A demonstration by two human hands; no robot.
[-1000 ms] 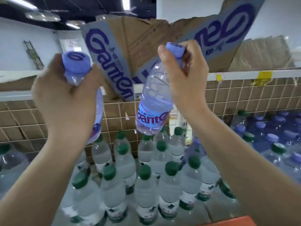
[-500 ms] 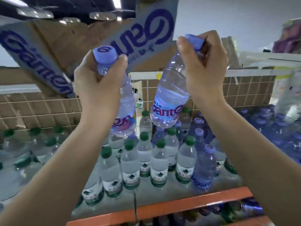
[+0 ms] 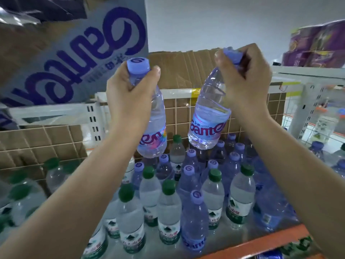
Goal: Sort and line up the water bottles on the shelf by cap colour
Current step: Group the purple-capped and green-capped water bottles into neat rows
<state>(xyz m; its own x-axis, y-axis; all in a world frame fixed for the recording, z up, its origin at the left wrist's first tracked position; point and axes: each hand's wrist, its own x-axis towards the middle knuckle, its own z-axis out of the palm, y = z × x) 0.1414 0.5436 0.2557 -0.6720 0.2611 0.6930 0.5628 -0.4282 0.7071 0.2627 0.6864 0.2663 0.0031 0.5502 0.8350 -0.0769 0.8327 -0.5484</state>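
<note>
My left hand (image 3: pixel 128 96) grips the neck of a blue-capped water bottle (image 3: pixel 154 135), held up above the shelf. My right hand (image 3: pixel 244 79) grips another blue-capped bottle (image 3: pixel 209 118) by its cap and neck; that bottle hangs tilted, its base toward the left. Below them on the shelf (image 3: pixel 261 242) stand several bottles: green-capped ones (image 3: pixel 169 208) mostly at the left and front, blue-capped ones (image 3: pixel 194 219) mixed in the middle and massed at the right.
A wire grid backed with cardboard (image 3: pixel 61 139) closes the shelf's rear. Cardboard box flaps (image 3: pixel 74 53) printed with blue letters hang overhead at the left. Purple packages (image 3: pixel 315 47) sit on the upper right shelf. An orange rail edges the shelf front.
Both hands and their bottles have shifted right along the shelf. The view now takes in more blue-capped bottles and the white shelf post at the right.
</note>
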